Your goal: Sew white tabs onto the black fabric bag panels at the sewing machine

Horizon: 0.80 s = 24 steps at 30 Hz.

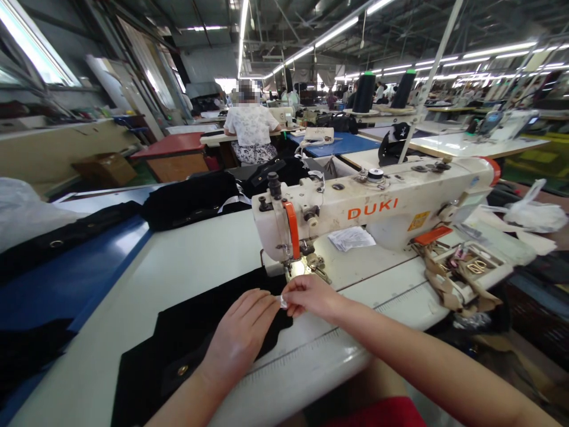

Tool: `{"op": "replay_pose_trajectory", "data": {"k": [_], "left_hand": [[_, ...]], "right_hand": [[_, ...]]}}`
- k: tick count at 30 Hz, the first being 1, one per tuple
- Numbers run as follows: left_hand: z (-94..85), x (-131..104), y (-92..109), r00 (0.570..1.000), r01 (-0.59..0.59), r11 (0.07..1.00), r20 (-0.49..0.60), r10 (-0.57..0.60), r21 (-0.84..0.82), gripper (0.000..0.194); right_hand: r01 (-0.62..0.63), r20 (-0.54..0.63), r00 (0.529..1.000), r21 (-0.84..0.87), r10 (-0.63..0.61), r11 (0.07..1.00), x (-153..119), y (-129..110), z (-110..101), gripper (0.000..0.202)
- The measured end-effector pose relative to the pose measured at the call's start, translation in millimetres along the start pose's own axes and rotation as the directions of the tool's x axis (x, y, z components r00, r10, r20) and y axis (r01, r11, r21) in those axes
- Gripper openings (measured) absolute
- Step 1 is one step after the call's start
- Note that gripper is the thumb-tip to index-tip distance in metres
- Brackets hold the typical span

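Note:
A black fabric piece (pixel 178 344) lies on the pale sewing table (pixel 195 267), reaching up to the needle of the white DUKI sewing machine (pixel 373 210). My left hand (pixel 240 335) rests flat on the fabric, fingers pointing toward the needle. My right hand (pixel 309 296) pinches a small white label (pixel 283 301) at the fabric's edge, just in front of the presser foot (pixel 300 267). A metal snap (pixel 182 370) shows on the fabric near my left wrist.
More black garments (pixel 191 198) are piled behind the machine and on the blue surface (pixel 75 279) at left. A tray of scissors and small parts (pixel 471 264) sits to the right. A person in a white top (pixel 251 133) sits at a farther table. Thread cones (pixel 364 92) stand behind.

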State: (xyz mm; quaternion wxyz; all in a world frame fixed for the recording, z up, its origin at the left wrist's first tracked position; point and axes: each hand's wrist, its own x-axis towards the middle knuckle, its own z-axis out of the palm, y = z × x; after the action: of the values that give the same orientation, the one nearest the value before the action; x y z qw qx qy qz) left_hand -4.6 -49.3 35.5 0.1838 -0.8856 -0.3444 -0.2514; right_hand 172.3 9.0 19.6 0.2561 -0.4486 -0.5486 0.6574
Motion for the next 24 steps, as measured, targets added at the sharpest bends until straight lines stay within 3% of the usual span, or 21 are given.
{"op": "replay_pose_trajectory", "data": {"k": [3, 5, 7, 8, 10, 12, 16, 24], "left_hand": [[8.0, 2, -7, 0.999, 0.025, 1.000, 0.027, -0.025, -0.015, 0.028], [14.9, 1, -10, 0.998, 0.060, 0.998, 0.034, -0.059, -0.036, 0.027], [21.9, 1, -12, 0.995, 0.101, 0.993, 0.032, -0.099, -0.065, 0.026], [25.0, 0, -13, 0.993, 0.120, 0.990, 0.031, -0.118, -0.078, 0.026], [29.7, 0, -13, 0.990, 0.141, 0.984, 0.031, -0.139, -0.105, 0.026], [32.6, 0, -13, 0.990, 0.140, 0.983, 0.039, -0.136, -0.120, 0.026], [34.7, 1, -11, 0.991, 0.107, 0.984, 0.089, -0.095, -0.140, 0.027], [31.1, 0, -1, 0.959, 0.213, 0.963, 0.223, -0.174, -0.163, 0.020]], "right_hand": [[0.119, -0.119, 0.983, -0.172, -0.141, 0.978, -7, 0, -6, 0.009], [0.284, -0.147, 0.910, -0.458, -0.387, 0.842, -17, 3, -10, 0.014], [0.415, 0.003, 0.812, -0.705, -0.583, 0.575, -29, 10, -12, 0.017], [0.458, 0.108, 0.783, -0.767, -0.613, 0.450, -34, 13, -12, 0.018], [0.500, 0.273, 0.751, -0.830, -0.601, 0.248, -42, 20, -12, 0.020], [0.493, 0.344, 0.744, -0.861, -0.572, 0.123, -45, 24, -11, 0.020], [0.477, 0.365, 0.746, -0.876, -0.557, 0.065, -44, 25, -12, 0.020], [0.502, 0.326, 0.712, -0.856, -0.622, 0.126, -48, 31, -8, 0.020]]}}
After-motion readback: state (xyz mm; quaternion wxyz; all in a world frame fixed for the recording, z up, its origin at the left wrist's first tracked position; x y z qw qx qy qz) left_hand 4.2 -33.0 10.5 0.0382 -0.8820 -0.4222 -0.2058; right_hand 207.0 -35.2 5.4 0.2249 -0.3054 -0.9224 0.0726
